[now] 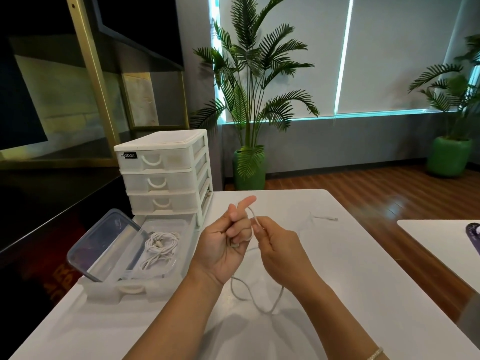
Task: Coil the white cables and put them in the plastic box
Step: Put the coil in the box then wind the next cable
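Observation:
My left hand (225, 242) is raised above the white table, fingers curled around one end of a white cable (262, 300), with a loop passing over its fingers. My right hand (279, 245) pinches the same cable just to the right. The cable's slack hangs down in a loop below both hands; its far end with the plug (331, 219) lies on the table to the right. The clear plastic box (179, 227) stands at the left with coiled white cables (159, 245) inside. Its lid (104, 245) leans against the box's left side.
A white drawer unit (166, 172) stands behind the box at the table's far left corner. The white table (350, 294) ends at the right, with a second table (446, 240) beyond a gap. Potted palms stand on the floor behind.

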